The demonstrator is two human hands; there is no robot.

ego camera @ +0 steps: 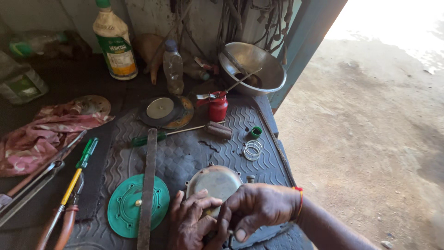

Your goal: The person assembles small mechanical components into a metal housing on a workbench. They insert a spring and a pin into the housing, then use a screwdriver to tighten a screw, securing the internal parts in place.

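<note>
Disassembly looks well along, judging by the loose parts: a green diaphragm disc point(138, 205) lies left of the round metal cover point(215, 183), a coil spring point(252, 150) beyond it. Both the left hand point(188, 223) and right hand point(256, 206) pinch a small dark part, too hidden to identify, against the cover's near edge.

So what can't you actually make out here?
- Head view: whatever the right hand and left hand pinch is hidden by the fingers.
- The metal cover is partly hidden behind both hands.
- The pliers are cut off by the bottom edge.
- The bowl contents are too dark to tell.
</note>
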